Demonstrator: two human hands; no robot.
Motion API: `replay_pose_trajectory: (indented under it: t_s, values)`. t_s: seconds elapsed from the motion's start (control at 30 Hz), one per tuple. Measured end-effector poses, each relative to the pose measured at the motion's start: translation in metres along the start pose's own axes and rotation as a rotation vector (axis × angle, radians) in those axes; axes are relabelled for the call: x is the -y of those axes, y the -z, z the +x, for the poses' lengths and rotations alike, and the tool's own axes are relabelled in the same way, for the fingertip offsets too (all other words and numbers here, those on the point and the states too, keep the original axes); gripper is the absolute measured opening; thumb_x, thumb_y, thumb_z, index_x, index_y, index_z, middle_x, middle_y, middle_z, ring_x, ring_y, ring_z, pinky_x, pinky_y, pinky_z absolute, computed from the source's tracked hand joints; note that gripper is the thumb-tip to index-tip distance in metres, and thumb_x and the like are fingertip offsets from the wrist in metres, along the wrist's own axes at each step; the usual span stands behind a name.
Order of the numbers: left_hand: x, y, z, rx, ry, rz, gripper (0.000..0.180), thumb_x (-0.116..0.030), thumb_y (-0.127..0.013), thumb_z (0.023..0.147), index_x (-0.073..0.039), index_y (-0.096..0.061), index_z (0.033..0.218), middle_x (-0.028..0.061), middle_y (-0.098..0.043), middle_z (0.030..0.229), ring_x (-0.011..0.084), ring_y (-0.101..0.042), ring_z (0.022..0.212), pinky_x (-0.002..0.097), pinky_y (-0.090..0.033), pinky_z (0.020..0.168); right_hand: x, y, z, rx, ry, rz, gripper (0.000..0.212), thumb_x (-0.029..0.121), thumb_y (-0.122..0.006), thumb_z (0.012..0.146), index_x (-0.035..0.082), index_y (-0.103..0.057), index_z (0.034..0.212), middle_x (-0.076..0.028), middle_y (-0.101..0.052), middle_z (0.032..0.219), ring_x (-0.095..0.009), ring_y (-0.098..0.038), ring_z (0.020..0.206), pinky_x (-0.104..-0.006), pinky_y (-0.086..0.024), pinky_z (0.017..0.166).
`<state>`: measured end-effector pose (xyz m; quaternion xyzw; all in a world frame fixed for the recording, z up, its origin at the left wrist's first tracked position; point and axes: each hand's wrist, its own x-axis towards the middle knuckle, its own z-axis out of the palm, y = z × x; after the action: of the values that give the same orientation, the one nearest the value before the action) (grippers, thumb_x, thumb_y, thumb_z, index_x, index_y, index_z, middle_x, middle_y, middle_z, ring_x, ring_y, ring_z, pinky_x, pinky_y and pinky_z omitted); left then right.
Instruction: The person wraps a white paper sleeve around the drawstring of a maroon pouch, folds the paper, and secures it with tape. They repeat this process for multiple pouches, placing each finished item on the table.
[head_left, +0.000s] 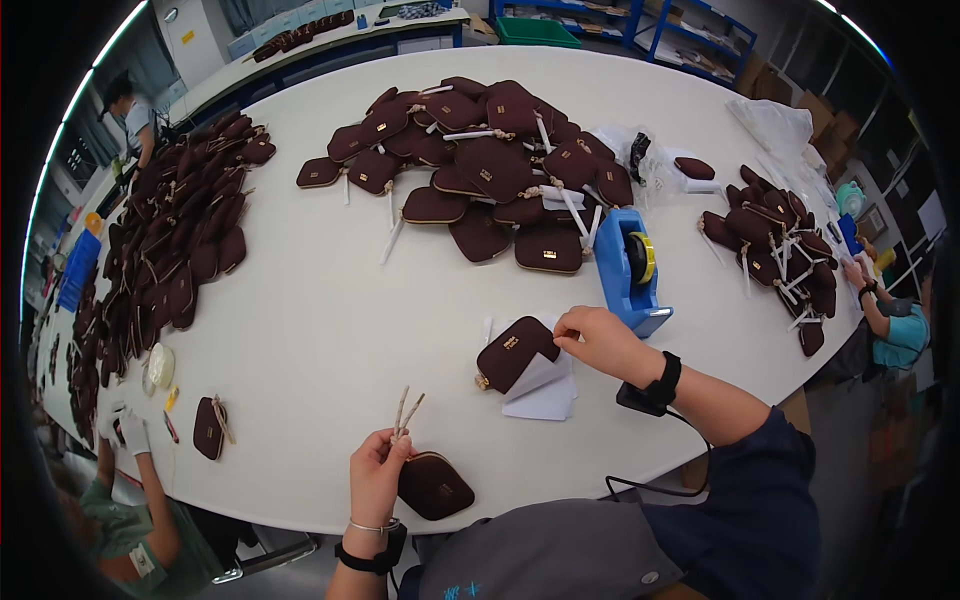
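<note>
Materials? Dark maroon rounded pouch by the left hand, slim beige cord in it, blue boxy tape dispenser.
Dark maroon rounded pouch: probably fabric or soft synthetic leather; matte, no strong highlights.
Slim beige cord: likely textile fibre, matte; fibre type can't be told.
Blue boxy tape dispenser: likely moulded hard plastic; smooth, even colour, crisp edges.

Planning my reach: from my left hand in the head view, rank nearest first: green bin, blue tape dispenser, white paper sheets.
1. White paper sheets, right of your left hand.
2. Blue tape dispenser, farther right and ahead.
3. Green bin, beyond the table.
</note>
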<state>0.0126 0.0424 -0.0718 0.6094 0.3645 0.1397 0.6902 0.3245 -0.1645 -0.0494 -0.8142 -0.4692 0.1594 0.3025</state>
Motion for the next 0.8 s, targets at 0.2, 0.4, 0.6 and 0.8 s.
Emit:
replay_pose_trajectory:
  t_s: [0.2,0.4,0.6,0.8]
  values:
    - [0.006,0.006,0.007,0.002,0.028,0.045,0.024,-0.014,-0.065,0.094,0.006,-0.062,0.108,0.0045,-0.066,0.082,0.0091,-0.061,0.076,0.0227,-0.050,0.072,-0.002,-0.003,0.001,-0.037,-0.057,0.037,0.011,0.010,-0.063,0.084,-0.001,-0.066,0.086,-0.015,-0.064,0.085,-0.032,-0.062,0.081,-0.0388,-0.050,0.072]
    - [0.016,0.014,0.017,0.003,-0.013,0.163,0.024,-0.011,-0.065,0.093,0.008,-0.062,0.108,0.0067,-0.068,0.084,0.0105,-0.063,0.076,0.0238,-0.052,0.071,-0.007,0.025,0.069,-0.248,0.061,-0.274,0.011,0.010,-0.063,0.084,0.000,-0.064,0.087,-0.017,-0.065,0.088,-0.035,-0.064,0.083,-0.0417,-0.051,0.074]
    - [0.017,0.018,0.013,-0.027,-0.126,0.437,0.022,-0.009,-0.067,0.089,0.006,-0.065,0.105,0.0117,-0.070,0.089,0.0172,-0.067,0.080,0.0277,-0.054,0.074,-0.050,0.055,0.158,-0.434,0.121,-0.652,0.013,0.004,-0.060,0.080,0.001,-0.067,0.090,-0.016,-0.065,0.092,-0.035,-0.064,0.090,-0.0446,-0.053,0.077]
    - [0.024,0.040,-0.005,-0.114,-0.184,0.400,0.021,-0.009,-0.067,0.089,0.004,-0.066,0.105,0.0147,-0.071,0.097,0.0203,-0.069,0.087,0.0296,-0.055,0.076,-0.065,0.054,0.188,-0.347,0.162,-0.974,0.010,0.011,-0.066,0.077,0.009,-0.070,0.085,-0.008,-0.065,0.090,-0.026,-0.061,0.093,-0.0415,-0.044,0.077]
